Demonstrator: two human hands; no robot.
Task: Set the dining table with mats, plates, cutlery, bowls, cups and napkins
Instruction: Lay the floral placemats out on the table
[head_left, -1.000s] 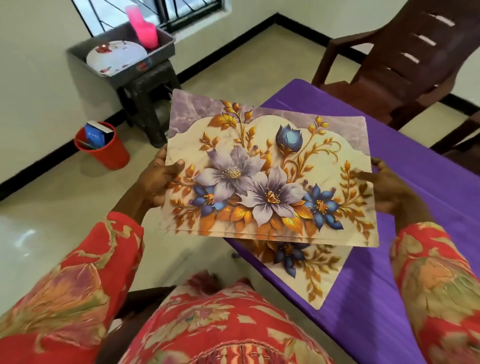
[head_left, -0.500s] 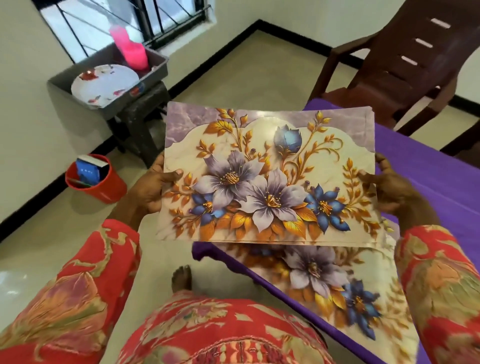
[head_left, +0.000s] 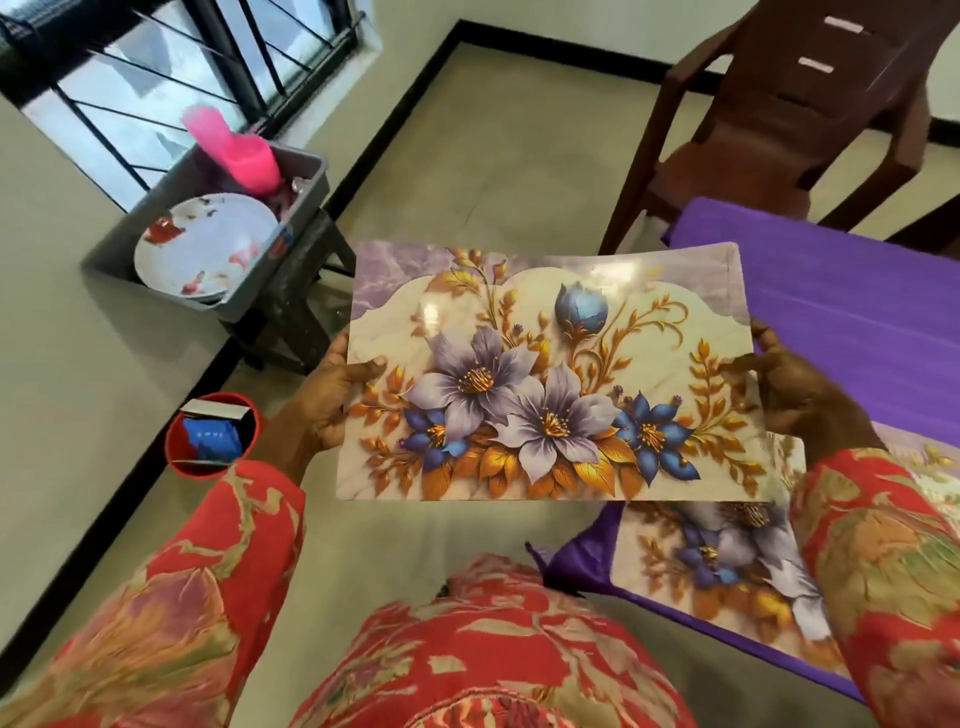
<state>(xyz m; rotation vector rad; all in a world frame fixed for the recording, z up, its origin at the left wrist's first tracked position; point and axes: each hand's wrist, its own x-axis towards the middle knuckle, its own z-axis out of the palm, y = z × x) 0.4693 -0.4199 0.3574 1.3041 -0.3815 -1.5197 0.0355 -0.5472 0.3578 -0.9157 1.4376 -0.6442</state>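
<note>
Red floral sleeves at bottom. Laid mat (head_left: 727, 566) flat at the near corner of the table (head_left: 852, 291), flush to its near edge, half hidden under the held mat and right sleeve. Held mat (head_left: 545, 374) level in the air, off the table's left edge, only its right end over the cloth; long axis left to right, printed face up. Left hand (head_left: 332, 400) clamped on the left short edge, thumb on top, fingers beneath. Right hand (head_left: 800, 389) clamped on the right short edge, thumb on top; this hand the nearer to the table. Bare purple cloth ahead and to the right of the held mat, beyond the laid one: probably the next place, hence a carry rightward and away, long axis kept along a table edge.

Mats thin, stiff, glossy, rectangular, glare near the top edge; printed with lilac and blue flowers and gold leaves on marbled cream. Tablecloth purple, faintly ribbed, slightly rucked at the near corner.

Further off, on the floor at left: red bucket (head_left: 213, 436) holding a blue box. Beyond it, grey tub (head_left: 306, 218) on a dark stool, with patterned plates (head_left: 202, 249) and pink cups (head_left: 234, 150). Brown plastic chair (head_left: 779, 130) at the table's far side.
</note>
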